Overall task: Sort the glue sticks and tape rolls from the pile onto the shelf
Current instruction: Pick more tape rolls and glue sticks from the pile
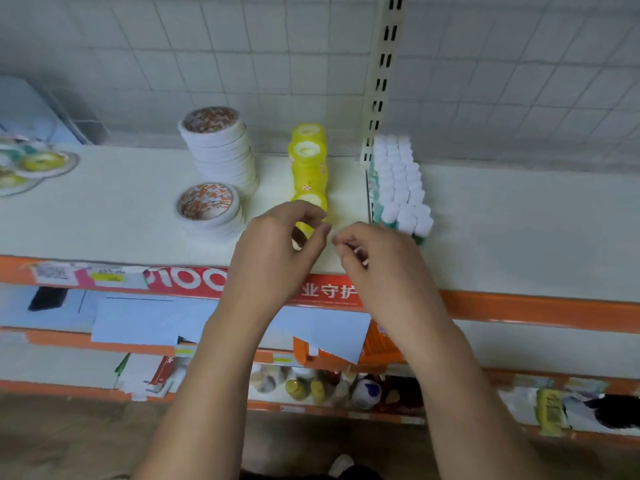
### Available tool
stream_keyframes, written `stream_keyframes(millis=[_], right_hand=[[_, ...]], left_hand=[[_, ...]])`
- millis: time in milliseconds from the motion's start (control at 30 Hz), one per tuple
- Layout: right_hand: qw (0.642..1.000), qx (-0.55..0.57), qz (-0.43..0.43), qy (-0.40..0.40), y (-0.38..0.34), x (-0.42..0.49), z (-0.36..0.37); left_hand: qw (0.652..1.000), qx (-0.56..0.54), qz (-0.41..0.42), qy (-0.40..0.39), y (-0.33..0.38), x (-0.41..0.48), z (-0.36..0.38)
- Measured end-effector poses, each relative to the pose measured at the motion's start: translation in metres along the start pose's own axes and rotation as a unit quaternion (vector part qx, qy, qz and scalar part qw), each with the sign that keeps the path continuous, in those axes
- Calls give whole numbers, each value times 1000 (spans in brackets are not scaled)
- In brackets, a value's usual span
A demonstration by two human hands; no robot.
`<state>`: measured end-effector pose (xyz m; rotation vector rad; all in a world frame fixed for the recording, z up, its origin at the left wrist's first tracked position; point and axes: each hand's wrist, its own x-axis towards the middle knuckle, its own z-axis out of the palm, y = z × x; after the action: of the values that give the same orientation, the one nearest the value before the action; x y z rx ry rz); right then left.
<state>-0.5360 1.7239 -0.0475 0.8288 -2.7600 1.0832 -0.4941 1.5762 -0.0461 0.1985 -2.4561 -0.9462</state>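
Yellow tape rolls [309, 168] stand in short stacks on the white shelf [121, 209]. My left hand [277, 247] curls round the nearest yellow stack [309, 201] at its lower part. My right hand [377, 258] is just to the right with fingers curled and pinched together; something thin and pale seems to sit between them, too small to name. Glue sticks [400, 188] with white caps stand packed in rows right of the shelf divider. Two stacks of white tape rolls [218, 150] with patterned cores sit to the left.
A slotted upright post [379, 84] divides the shelf bays. More tape rolls [34, 164] lie at the far left. An orange price strip [519, 306] edges the shelf front. Lower shelves hold papers, boxes and small bottles [311, 389].
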Motion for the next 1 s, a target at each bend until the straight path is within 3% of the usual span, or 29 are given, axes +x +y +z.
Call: stream_keyframes(millis=[233, 467, 733, 1000], right_hand=[[989, -13, -133, -64, -111, 33, 89], [963, -36, -229, -141, -245, 52, 201], [956, -2, -246, -157, -356, 60, 301], [968, -13, -203, -145, -378, 98, 337]], left_hand=[[984, 143, -64, 81, -89, -37, -121], [945, 257, -181, 90, -184, -92, -255], [930, 287, -211, 93, -266, -115, -356], [937, 285, -195, 58, -321, -72, -381]])
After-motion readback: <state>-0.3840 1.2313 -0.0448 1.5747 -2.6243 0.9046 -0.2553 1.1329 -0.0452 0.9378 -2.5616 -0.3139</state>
